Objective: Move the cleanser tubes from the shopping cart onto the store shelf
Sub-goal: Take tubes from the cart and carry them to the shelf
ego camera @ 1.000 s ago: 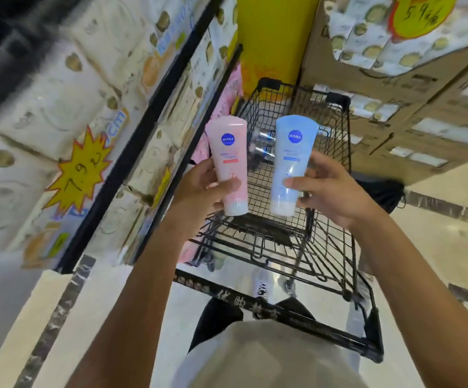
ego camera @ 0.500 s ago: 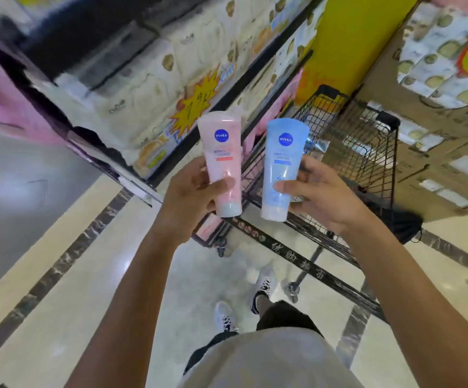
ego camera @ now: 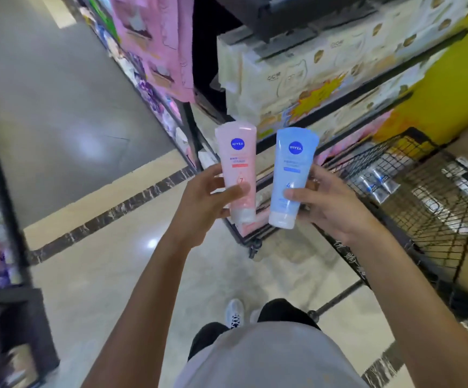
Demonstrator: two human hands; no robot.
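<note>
My left hand (ego camera: 204,198) grips a pink cleanser tube (ego camera: 237,161) near its cap end, holding it upright with the cap down. Beside it, my right hand (ego camera: 330,204) grips a light blue cleanser tube (ego camera: 293,169) the same way. Both tubes carry a round dark blue logo and are held side by side at chest height. The black wire shopping cart (ego camera: 434,219) stands to my right, with a few silver tubes (ego camera: 377,182) lying in its basket.
A rack stacked with cream tissue packs (ego camera: 311,79) and a star price tag stands ahead beyond the tubes. Pink packages (ego camera: 157,40) hang on a shelf at upper left. Another shelf unit (ego camera: 0,219) lines the far left. Glossy tiled floor (ego camera: 101,275) with a dark border strip lies between.
I have turned left away from the cart, which has slid to the right of view. Both hands still hold the tubes together, now in front of the aisle and tissue rack.
</note>
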